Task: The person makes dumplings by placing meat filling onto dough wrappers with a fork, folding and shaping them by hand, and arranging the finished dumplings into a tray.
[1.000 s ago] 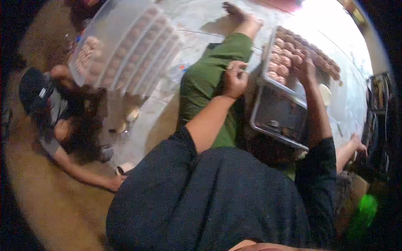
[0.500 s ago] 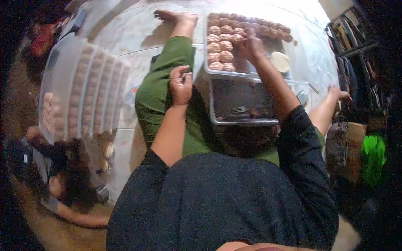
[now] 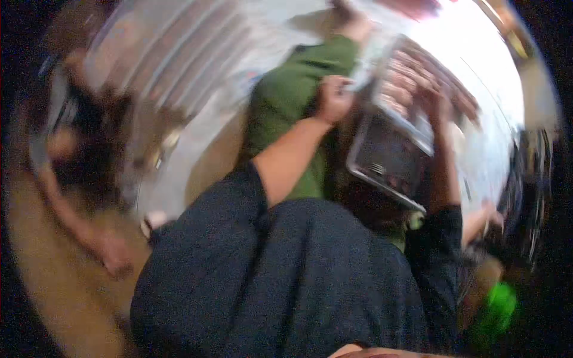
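My left hand (image 3: 335, 100) is over my green-clad knee, left of the trays. Its fingers are loosely curled, with a gap by the thumb and nothing visible in it. My right hand (image 3: 440, 110) reaches into the upper tray (image 3: 421, 126), beside rows of round, lumpy pinkish-brown balls (image 3: 397, 92). Motion blur hides its fingers and anything they may hold. Nearer to me lies a second, dark-bottomed tray (image 3: 394, 143) with a fork (image 3: 377, 168) and some scraps inside.
Stacked translucent containers (image 3: 173, 53) with rows of balls stand at the upper left. Another person's arm (image 3: 77, 215) stretches across the left side. My bare feet flank the trays. A bright green item (image 3: 501, 301) is at lower right.
The view has swung and tilted, so the trays now appear slanted and farther right. My right hand still reaches into the upper tray. My left hand stays at my knee.
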The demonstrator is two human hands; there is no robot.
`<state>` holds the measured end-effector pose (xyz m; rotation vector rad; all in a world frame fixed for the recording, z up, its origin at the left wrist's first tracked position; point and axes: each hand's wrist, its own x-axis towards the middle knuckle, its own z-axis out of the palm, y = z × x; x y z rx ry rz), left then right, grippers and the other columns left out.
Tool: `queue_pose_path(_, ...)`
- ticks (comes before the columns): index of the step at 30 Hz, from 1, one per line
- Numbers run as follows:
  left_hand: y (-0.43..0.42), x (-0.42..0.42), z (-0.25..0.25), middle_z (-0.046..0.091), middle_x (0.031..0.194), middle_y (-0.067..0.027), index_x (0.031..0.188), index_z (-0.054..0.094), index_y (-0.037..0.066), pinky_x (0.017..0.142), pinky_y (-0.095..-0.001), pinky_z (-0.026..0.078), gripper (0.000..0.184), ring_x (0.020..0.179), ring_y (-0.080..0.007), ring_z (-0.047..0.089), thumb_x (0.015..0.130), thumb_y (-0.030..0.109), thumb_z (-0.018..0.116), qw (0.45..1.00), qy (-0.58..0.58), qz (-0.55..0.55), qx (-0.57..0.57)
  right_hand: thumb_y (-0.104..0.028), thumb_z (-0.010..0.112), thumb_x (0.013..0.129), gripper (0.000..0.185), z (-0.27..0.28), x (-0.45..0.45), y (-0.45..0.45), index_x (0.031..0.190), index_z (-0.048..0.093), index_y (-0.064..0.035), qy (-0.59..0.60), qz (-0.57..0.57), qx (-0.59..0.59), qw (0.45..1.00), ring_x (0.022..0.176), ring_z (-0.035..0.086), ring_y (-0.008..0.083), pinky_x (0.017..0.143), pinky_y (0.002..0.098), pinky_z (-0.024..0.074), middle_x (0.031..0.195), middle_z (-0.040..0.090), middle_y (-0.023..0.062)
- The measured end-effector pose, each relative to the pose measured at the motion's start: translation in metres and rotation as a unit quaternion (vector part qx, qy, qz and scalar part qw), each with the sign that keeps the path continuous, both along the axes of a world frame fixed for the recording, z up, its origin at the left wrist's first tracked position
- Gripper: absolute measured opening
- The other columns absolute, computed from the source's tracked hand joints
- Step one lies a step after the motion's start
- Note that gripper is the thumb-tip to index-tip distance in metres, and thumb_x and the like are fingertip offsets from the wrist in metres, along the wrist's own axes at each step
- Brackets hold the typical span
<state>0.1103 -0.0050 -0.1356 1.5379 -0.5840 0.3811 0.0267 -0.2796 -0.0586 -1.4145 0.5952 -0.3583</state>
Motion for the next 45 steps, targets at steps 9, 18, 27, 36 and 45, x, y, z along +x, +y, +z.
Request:
queue_pose_path(9,-0.006,0.006,-0.013,0.054,0.084,-0.0173,0.062,0.056,0.004,0.060,-0.0356,0.048,0.016,0.064,-0.0249,0.059,0.058,0.007,0.071,1.000,0.019,0.001,-0.013,-0.007,0.068,0.075,0.028,0.023,-0.043,-0.035,0.101,0.057,-0.0035,-0.053,0.095,-0.589,0.801,0.079,0.059,0.0152,0.067,0.0238,0.0491,0.097,0.061,0.0092)
queue_pose_path(18,-0.006,0.004,-0.004,0.056,0.089,-0.0204,0.080,0.059,0.005,0.069,-0.0398,0.046,0.023,0.078,-0.0324,0.058,0.059,0.010,0.068,0.998,0.027,0.054,0.022,-0.021,0.060,0.084,0.039,0.036,-0.210,-0.080,0.114,0.050,0.0006,0.037,-0.080,-0.294,0.952,0.092,0.058,0.0209,0.072,0.0325,0.0470,0.111,0.057,0.0127)
queue_pose_path(27,0.021,-0.009,0.042,0.059,0.091,-0.0095,0.090,0.058,0.002,0.079,-0.0307,0.045,0.015,0.085,-0.0211,0.057,0.076,-0.003,0.056,0.992,-0.003,-0.122,0.024,0.004,0.054,0.067,0.035,-0.043,-0.313,-0.046,0.101,0.059,0.0000,0.038,-0.227,-0.416,0.880,0.095,0.057,0.0242,0.087,0.0333,0.0447,0.105,0.059,0.0125)
queue_pose_path(36,0.005,-0.020,0.023,0.057,0.091,-0.0057,0.108,0.051,0.001,0.066,-0.0238,0.044,0.029,0.074,-0.0090,0.052,0.089,0.023,0.054,0.966,0.196,-0.140,0.097,-0.012,0.062,0.075,0.031,-0.047,-0.319,-0.024,0.105,0.061,-0.0088,0.255,-0.255,-0.431,0.827,0.085,0.062,0.0193,0.074,0.0291,0.0488,0.103,0.062,0.0101)
queue_pose_path(45,0.010,-0.026,0.025,0.056,0.094,-0.0074,0.104,0.053,0.000,0.079,-0.0293,0.042,0.025,0.088,-0.0159,0.051,0.090,0.021,0.051,0.971,0.156,-0.094,0.157,-0.010,0.062,0.077,0.031,-0.084,-0.279,-0.028,0.108,0.060,-0.0077,0.286,-0.171,-0.370,0.867,0.078,0.061,0.0135,0.068,0.0252,0.0484,0.097,0.064,0.0060)
